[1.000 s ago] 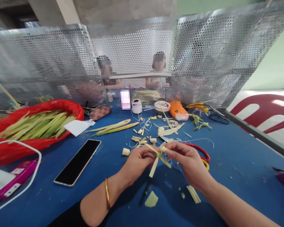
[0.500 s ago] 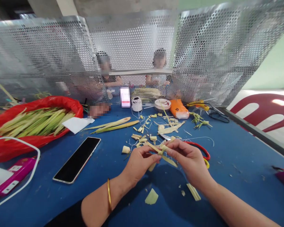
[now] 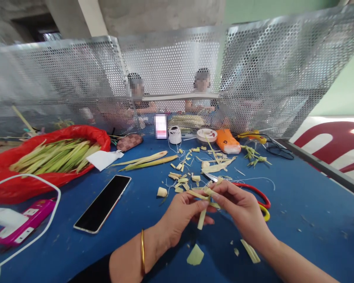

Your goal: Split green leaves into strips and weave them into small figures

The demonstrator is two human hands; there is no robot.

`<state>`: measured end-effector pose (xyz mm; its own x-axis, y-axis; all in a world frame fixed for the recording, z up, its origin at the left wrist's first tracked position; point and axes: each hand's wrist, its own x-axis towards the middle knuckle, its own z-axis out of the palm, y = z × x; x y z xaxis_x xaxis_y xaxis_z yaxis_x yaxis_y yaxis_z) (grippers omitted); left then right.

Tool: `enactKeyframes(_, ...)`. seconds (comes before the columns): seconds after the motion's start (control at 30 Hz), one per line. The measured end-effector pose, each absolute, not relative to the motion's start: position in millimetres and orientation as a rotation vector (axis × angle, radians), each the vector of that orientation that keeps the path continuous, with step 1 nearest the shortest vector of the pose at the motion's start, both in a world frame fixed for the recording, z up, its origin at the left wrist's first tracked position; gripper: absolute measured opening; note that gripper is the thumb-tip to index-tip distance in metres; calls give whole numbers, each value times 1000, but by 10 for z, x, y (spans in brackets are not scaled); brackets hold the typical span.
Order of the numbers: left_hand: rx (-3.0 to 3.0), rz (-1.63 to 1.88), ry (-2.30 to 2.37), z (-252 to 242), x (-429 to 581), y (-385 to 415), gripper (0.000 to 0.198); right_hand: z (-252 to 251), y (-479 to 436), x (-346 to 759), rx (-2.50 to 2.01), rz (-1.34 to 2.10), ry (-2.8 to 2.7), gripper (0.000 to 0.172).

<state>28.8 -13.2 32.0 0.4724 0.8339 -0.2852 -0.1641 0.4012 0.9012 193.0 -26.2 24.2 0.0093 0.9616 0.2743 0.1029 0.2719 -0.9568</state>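
Both hands meet over the blue table, fingers pinched on a small woven piece of pale green leaf strips (image 3: 202,220). My left hand (image 3: 181,214), with a gold bangle at the wrist, grips it from the left, thumb on top. From the right, my right hand (image 3: 238,204) pinches the strips between thumb and fingers. One strip end hangs down below the left thumb; the folds between the fingertips are partly hidden. Scissors with red and yellow handles (image 3: 265,212) lie partly behind my right hand. Cut leaf scraps (image 3: 195,254) lie below and beyond the hands.
At the left are a red plastic bag (image 3: 103,135) of leaves, a phone (image 3: 104,202) and a magenta power strip (image 3: 29,220) with a white cable. A thread spool (image 3: 174,135), tape roll (image 3: 207,136) and orange packet (image 3: 227,141) stand before a perforated metal screen (image 3: 171,59). People sit behind it.
The view has shifted, so the table things appear slightly lower and further right. Between my fingers the leaf piece has turned, and one strip now points downward. Both hands keep their hold.
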Motion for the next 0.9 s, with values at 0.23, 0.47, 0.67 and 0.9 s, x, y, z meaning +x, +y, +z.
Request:
enactKeyframes(0.23,950,843,916,341,304,-145,34,218,-278,1893,-1086,712,-1531,10)
enactKeyframes(0.47,834,870,937,328,323,-163,33,120,-295,1882,-1126,524,-1567,5)
enactKeyframes(0.67,804,878,955,342,335,-170,39,125,-326,1898,-1174,465,-1640,8)
enactKeyframes(0.9,863,859,1000,354,344,-181,29,171,-313,1892,-1200,508,-1639,11)
